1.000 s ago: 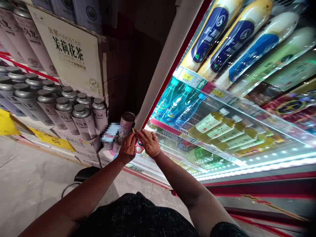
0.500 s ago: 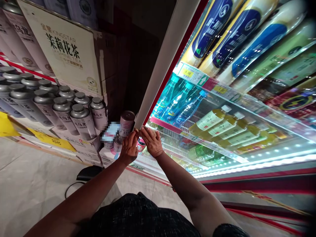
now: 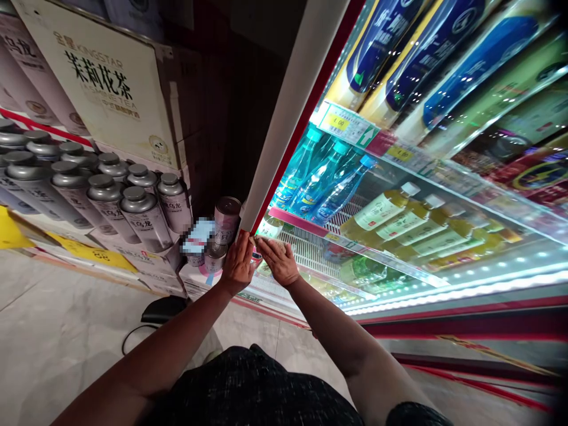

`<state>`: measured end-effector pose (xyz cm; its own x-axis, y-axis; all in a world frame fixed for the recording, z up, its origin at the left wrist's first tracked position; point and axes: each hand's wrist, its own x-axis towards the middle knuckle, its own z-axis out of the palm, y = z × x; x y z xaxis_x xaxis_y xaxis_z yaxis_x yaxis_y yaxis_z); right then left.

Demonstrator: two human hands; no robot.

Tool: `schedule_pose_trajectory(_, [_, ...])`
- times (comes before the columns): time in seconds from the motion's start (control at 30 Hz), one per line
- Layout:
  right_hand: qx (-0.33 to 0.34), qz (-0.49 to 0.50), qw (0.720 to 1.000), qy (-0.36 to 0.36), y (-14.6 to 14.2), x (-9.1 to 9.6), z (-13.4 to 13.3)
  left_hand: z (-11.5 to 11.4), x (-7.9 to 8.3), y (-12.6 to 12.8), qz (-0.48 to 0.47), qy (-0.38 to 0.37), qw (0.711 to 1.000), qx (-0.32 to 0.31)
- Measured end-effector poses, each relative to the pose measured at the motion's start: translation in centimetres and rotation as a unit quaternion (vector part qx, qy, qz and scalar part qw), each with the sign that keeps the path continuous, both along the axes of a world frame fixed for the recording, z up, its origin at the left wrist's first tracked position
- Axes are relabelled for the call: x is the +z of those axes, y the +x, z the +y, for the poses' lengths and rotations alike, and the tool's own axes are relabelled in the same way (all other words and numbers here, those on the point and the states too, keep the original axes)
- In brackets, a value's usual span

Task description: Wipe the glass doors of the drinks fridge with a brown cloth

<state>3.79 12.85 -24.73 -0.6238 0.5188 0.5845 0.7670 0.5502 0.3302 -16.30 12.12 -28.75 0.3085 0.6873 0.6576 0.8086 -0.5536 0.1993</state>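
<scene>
A tan cloth-like piece (image 3: 278, 243) lies under the outstretched fingers of the right hand (image 3: 280, 261), near those of the left hand (image 3: 238, 266), by the cooler post (image 3: 290, 118) (whether either clamps it, I cannot tell).

Single head-worn camera, looking forward and steeply down over wearer's dark shirt (image 3: 257, 387). Wide, slanted view: cooler's left edge (image 3: 288, 118) runs aslant above centre. Cooler's upper shelf (image 3: 350, 125) close at right, lower shelf (image 3: 302, 226) farther. Hands (image 3: 238, 265) near frame centre, beyond forearms (image 3: 186, 334); floor (image 3: 48, 313) lower left.
</scene>
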Motion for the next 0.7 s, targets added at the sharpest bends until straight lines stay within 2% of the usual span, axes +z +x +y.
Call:
schedule_pose_trajectory(0.1, [0.014,-0.026,0.999,-0.014,0.7,-0.3,-0.4,0.0,0.2,-0.1,0.002,-0.008,1.000,-0.017])
schedule_pose_trajectory(0.2, [-0.004,-0.013,1.000,-0.005,1.3,0.3,-0.6,-0.2,0.2,0.0,-0.007,-0.006,1.000,-0.027])
schedule_pose_trajectory(0.37, [-0.012,-0.009,0.999,0.037,2.9,0.4,-1.3,-0.8,0.8,1.1,-0.013,-0.032,0.999,-0.011])
schedule_pose_trajectory(0.5, [0.011,-0.035,0.999,0.023,3.9,0.4,-2.0,-1.2,1.3,2.0,-0.008,-0.058,0.998,0.007])
schedule_pose_trajectory(0.63, [-0.028,-0.003,0.999,0.018,5.0,0.9,-2.3,-1.2,1.6,3.0,-0.012,-0.066,0.998,0.021])
schedule_pose_trajectory(0.7, [-0.027,0.006,0.999,0.025,5.7,0.7,-2.4,-1.2,1.8,3.5,-0.004,-0.071,0.997,0.019])
